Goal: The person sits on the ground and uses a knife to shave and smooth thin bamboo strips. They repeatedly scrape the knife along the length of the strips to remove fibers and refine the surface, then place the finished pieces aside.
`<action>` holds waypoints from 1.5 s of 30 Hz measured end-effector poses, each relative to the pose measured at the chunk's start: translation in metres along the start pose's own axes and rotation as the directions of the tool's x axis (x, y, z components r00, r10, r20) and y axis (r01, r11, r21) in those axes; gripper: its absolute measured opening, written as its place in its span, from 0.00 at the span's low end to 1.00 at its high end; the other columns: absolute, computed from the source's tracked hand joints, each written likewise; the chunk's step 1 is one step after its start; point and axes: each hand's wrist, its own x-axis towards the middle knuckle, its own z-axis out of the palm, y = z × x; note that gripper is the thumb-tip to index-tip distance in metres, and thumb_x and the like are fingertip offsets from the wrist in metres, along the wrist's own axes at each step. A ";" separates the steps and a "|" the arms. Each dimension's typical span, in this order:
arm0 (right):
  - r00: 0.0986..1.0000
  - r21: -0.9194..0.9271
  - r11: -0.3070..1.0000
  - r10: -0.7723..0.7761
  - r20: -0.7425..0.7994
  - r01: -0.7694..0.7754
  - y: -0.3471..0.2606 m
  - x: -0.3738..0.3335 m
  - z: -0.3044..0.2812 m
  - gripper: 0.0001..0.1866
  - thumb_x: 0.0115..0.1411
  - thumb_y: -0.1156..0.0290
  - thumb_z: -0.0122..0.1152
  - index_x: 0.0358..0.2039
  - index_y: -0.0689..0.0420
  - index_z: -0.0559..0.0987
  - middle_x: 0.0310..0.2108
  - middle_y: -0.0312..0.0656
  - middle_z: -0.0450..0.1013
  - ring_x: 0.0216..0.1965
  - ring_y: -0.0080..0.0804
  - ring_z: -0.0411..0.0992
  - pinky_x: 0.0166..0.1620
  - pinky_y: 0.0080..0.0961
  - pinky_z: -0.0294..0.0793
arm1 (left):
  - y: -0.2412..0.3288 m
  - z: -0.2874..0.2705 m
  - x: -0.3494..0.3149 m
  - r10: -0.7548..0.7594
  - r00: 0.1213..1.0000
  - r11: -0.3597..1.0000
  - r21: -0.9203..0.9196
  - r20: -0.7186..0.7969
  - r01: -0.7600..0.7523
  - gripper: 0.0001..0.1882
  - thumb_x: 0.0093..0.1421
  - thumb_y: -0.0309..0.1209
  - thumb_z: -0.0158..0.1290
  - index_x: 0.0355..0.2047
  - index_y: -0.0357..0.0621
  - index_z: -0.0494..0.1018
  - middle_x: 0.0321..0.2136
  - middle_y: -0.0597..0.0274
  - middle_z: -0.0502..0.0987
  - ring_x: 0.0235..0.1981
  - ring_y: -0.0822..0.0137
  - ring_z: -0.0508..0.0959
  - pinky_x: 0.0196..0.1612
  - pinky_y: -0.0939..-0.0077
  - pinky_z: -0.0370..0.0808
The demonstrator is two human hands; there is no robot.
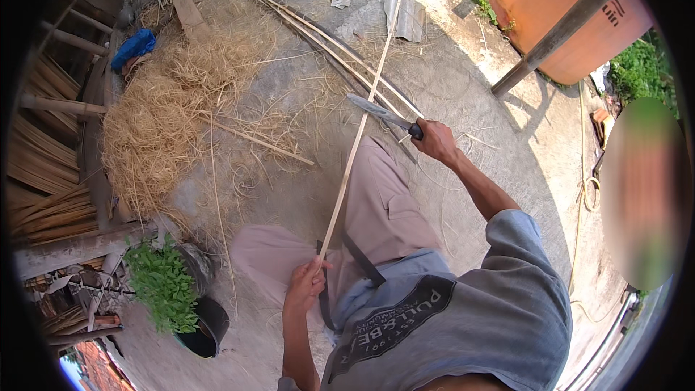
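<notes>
My left hand (305, 286) is closed around the near end of a long, pale bamboo strip (349, 166). The strip slants up and away from my lap toward the far side of the ground. My right hand (436, 141) grips the black handle of a knife (380, 111). Its grey blade points left and crosses the strip above my raised knee; whether it cuts into the strip I cannot tell. A dark, narrow band (364, 261) lies across my thigh. More long bamboo strips (318, 35) stretch over the ground beyond the knife.
A heap of curly shavings (163, 112) lies at the left, with a blue bag (135, 48) behind it. Bundled strips (45, 152) fill a rack at far left. Nearer stand a leafy plant (161, 282) and a black bucket (210, 326). An orange tank (550, 11) is at far right.
</notes>
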 end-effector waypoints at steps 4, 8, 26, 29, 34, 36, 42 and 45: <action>0.953 0.381 0.907 0.257 -0.161 -0.180 -0.003 0.026 0.033 0.19 0.55 0.57 0.66 0.38 0.60 0.81 0.28 0.56 0.78 0.32 0.54 0.79 0.40 0.46 0.78 | -0.015 -0.054 -0.098 -0.126 0.987 0.981 0.138 -0.099 0.139 0.25 0.72 0.42 0.51 0.52 0.27 0.74 0.19 0.74 0.61 0.16 0.80 0.58 0.19 0.83 0.56; 0.926 0.848 0.402 0.293 0.238 -0.346 -0.039 0.053 0.032 0.31 0.56 0.43 0.70 0.35 0.65 0.80 0.29 0.46 0.78 0.25 0.35 0.79 0.31 0.31 0.81 | -0.083 -0.135 -0.187 -0.265 0.931 0.930 0.188 -0.251 0.316 0.29 0.68 0.41 0.57 0.57 0.23 0.70 0.24 0.67 0.68 0.23 0.75 0.65 0.26 0.79 0.64; 0.902 0.919 -0.161 0.194 0.387 -0.360 -0.285 -0.079 0.054 0.15 0.62 0.62 0.66 0.39 0.61 0.77 0.27 0.37 0.74 0.24 0.24 0.74 0.25 0.24 0.75 | 0.112 -0.033 -0.040 0.456 0.839 0.837 0.463 -0.297 -0.291 0.38 0.71 0.62 0.37 0.69 0.47 0.63 0.55 0.55 0.74 0.56 0.66 0.72 0.62 0.67 0.63; 0.932 0.918 0.166 0.056 0.357 -0.361 -0.270 -0.122 0.044 0.17 0.61 0.60 0.66 0.39 0.63 0.79 0.25 0.41 0.77 0.24 0.28 0.75 0.28 0.28 0.76 | 0.138 0.032 0.033 0.052 0.997 0.992 0.116 0.054 -0.058 0.40 0.70 0.64 0.37 0.67 0.45 0.65 0.48 0.57 0.76 0.41 0.65 0.78 0.43 0.74 0.74; 0.963 0.795 0.554 0.049 0.264 -0.246 -0.185 -0.141 -0.002 0.19 0.61 0.58 0.64 0.35 0.65 0.80 0.22 0.47 0.77 0.23 0.29 0.73 0.30 0.34 0.73 | 0.077 0.029 0.021 0.173 0.973 0.905 0.413 -0.151 -0.097 0.28 0.70 0.53 0.49 0.48 0.38 0.80 0.23 0.71 0.69 0.21 0.78 0.68 0.25 0.82 0.64; 0.961 0.800 0.533 0.173 0.215 -0.275 -0.153 -0.129 -0.019 0.18 0.60 0.59 0.64 0.34 0.65 0.80 0.20 0.47 0.73 0.23 0.30 0.71 0.31 0.33 0.72 | 0.052 0.019 -0.014 0.233 0.947 0.857 0.508 -0.222 -0.092 0.23 0.70 0.47 0.53 0.42 0.37 0.83 0.19 0.76 0.64 0.19 0.81 0.63 0.22 0.82 0.59; 0.915 0.306 0.936 0.269 -0.302 -0.174 -0.044 -0.065 -0.021 0.16 0.58 0.58 0.66 0.33 0.58 0.76 0.25 0.52 0.76 0.27 0.52 0.77 0.31 0.43 0.74 | -0.046 -0.123 -0.155 -0.004 0.921 0.768 0.589 -0.390 0.252 0.18 0.69 0.37 0.55 0.44 0.31 0.82 0.23 0.70 0.74 0.26 0.78 0.69 0.33 0.81 0.69; 0.935 0.148 0.973 0.212 -0.283 -0.175 -0.009 -0.053 -0.018 0.16 0.59 0.58 0.64 0.34 0.58 0.73 0.28 0.50 0.77 0.30 0.52 0.78 0.31 0.45 0.74 | -0.089 -0.201 -0.208 -0.145 0.882 0.546 0.707 -0.448 0.449 0.18 0.66 0.41 0.58 0.47 0.41 0.83 0.29 0.62 0.83 0.29 0.72 0.78 0.38 0.74 0.74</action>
